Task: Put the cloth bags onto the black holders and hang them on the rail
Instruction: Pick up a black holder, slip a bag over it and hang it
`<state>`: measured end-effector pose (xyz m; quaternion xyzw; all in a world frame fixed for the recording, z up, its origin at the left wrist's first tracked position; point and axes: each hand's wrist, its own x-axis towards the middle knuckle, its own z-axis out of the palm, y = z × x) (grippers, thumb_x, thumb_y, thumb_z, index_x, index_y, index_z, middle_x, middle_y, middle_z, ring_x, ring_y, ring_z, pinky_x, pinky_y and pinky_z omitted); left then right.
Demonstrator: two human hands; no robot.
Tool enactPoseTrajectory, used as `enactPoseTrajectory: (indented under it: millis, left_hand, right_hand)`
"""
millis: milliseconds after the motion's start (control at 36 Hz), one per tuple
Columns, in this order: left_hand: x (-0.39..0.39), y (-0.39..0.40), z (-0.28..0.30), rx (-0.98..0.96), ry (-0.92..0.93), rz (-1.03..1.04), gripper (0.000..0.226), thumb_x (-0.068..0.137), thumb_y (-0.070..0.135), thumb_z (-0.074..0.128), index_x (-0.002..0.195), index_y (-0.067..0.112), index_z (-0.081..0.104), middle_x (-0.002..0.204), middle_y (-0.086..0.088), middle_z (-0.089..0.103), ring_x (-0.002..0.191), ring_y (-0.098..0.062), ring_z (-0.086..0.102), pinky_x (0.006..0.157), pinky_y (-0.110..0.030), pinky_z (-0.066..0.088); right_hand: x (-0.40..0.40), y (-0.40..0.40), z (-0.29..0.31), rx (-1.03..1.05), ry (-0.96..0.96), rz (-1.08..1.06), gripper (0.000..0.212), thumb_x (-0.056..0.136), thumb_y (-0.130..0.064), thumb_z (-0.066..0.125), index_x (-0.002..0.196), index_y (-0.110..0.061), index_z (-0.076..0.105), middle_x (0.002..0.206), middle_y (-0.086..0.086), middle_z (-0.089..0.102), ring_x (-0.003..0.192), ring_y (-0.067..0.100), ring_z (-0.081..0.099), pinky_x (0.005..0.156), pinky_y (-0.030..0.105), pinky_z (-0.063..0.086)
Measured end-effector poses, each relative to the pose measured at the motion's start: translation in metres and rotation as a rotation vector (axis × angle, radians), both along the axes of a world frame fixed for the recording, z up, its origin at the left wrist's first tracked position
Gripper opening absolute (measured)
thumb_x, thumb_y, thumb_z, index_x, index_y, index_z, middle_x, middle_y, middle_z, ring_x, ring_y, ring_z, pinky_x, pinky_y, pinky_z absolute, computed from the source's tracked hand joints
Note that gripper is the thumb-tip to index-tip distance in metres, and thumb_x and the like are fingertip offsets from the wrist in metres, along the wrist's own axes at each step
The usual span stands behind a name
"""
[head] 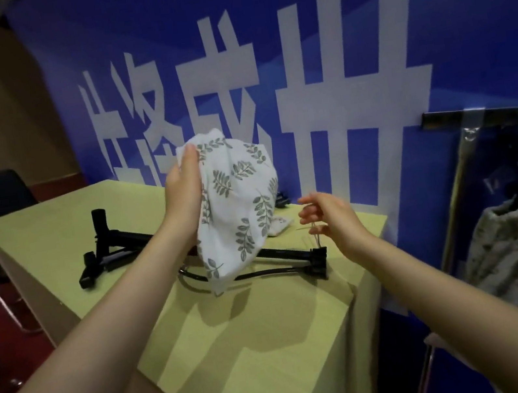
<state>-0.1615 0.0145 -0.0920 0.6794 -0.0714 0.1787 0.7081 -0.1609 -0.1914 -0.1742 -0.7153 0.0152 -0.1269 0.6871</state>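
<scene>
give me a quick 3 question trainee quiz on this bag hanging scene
1. True or false: the leaf-print cloth bag is lying flat on the table.
2. Which hand holds the bag? A) the left hand B) the right hand C) both hands
3. Fill in: the black holders lie on the ____.

Key
1. False: it is lifted above the table.
2. A: the left hand grips the bag near its top; the right hand pinches only a thin cord.
3. table
</scene>
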Motion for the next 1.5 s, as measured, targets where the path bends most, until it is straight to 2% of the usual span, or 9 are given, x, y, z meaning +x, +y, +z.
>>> enactPoseTrajectory:
  millis: [139,250,417,528,722,972,1167,1361,1500]
  left_hand:
    - [-0.015,-0.062,-0.009,0.05,-0.085,-0.092,0.048,0.102,0.049,0.025,0.107,0.017,0.06,0.089,0.004,0.065,0.085,-0.011,0.063,0.065,-0.023,0.046]
    - [-0.026,-0.12,-0.035,-0.078,-0.032,-0.143,0.043,0.102,0.047,0.025,0.11,0.023,0.059,0.1,0.006,0.065,0.094,-0.007,0.062,0.079,-0.025,0.05]
    - [-0.034,-0.173,-0.063,-0.069,0.12,-0.304,0.04,0.101,0.043,0.031,0.117,0.02,0.059,0.105,-0.001,0.066,0.097,-0.016,0.063,0.087,-0.035,0.051]
    - [-0.032,-0.186,-0.085,-0.067,0.224,-0.403,0.039,0.098,0.045,0.041,0.122,0.021,0.059,0.107,-0.001,0.068,0.099,-0.017,0.064,0.088,-0.037,0.053]
    - [-0.019,-0.186,-0.105,-0.137,0.338,-0.444,0.026,0.094,0.046,0.052,0.092,0.025,0.068,0.088,0.003,0.073,0.085,-0.014,0.069,0.072,-0.027,0.054]
    - [0.002,-0.164,-0.12,-0.432,0.477,-0.341,0.037,0.096,0.046,0.05,0.108,0.016,0.068,0.104,-0.005,0.074,0.099,-0.021,0.068,0.095,-0.042,0.052]
    - [-0.002,-0.173,-0.133,-0.497,0.518,-0.461,0.038,0.096,0.037,0.052,0.118,0.009,0.065,0.112,-0.014,0.07,0.107,-0.029,0.066,0.101,-0.05,0.047]
    - [-0.017,-0.182,-0.132,-0.36,0.364,-0.563,0.028,0.098,0.023,0.05,0.11,0.002,0.065,0.103,-0.022,0.068,0.095,-0.031,0.065,0.089,-0.044,0.05]
    - [-0.025,-0.186,-0.131,-0.345,0.313,-0.617,0.029,0.099,0.022,0.047,0.112,0.004,0.066,0.112,-0.024,0.066,0.109,-0.039,0.062,0.097,-0.049,0.048]
  right_hand:
    - [-0.027,0.0,0.033,0.177,-0.1,0.252,0.047,0.099,-0.054,0.028,0.119,-0.026,0.06,0.109,-0.002,0.072,0.103,0.017,0.067,0.085,0.031,0.054]
    - [-0.047,-0.003,0.039,0.205,-0.197,0.138,0.025,0.101,-0.039,0.038,0.101,-0.029,0.062,0.08,-0.013,0.07,0.066,-0.01,0.065,0.055,0.006,0.047]
    - [-0.059,-0.041,0.013,0.145,-0.23,-0.321,0.026,0.093,-0.034,0.059,0.105,-0.014,0.07,0.09,-0.001,0.074,0.086,0.013,0.071,0.07,0.023,0.055]
    - [-0.071,-0.064,-0.006,0.015,-0.249,-0.35,0.014,0.096,-0.026,0.057,0.088,-0.025,0.068,0.078,-0.01,0.072,0.073,0.0,0.069,0.058,0.011,0.05]
    - [-0.072,-0.082,-0.029,-0.107,-0.054,-0.301,0.023,0.098,-0.029,0.051,0.088,-0.02,0.069,0.082,0.002,0.075,0.077,0.015,0.072,0.069,0.028,0.056]
    - [-0.05,-0.131,-0.058,0.231,0.05,-0.575,0.014,0.093,-0.009,0.048,0.093,-0.01,0.062,0.094,0.011,0.063,0.081,0.021,0.059,0.071,0.031,0.048]
    - [-0.052,-0.159,-0.105,-0.381,0.307,-0.603,0.061,0.081,-0.023,0.065,0.137,-0.012,0.043,0.123,0.012,0.059,0.106,0.028,0.06,0.09,0.046,0.053]
    - [-0.071,-0.115,-0.066,-0.351,-0.117,-0.36,0.032,0.097,-0.032,0.052,0.127,-0.022,0.057,0.121,-0.01,0.059,0.111,0.003,0.056,0.098,0.031,0.048]
    - [-0.082,-0.09,-0.049,-0.236,-0.172,-0.131,0.021,0.099,-0.024,0.048,0.114,-0.02,0.061,0.103,-0.011,0.065,0.089,-0.009,0.061,0.074,0.009,0.048]
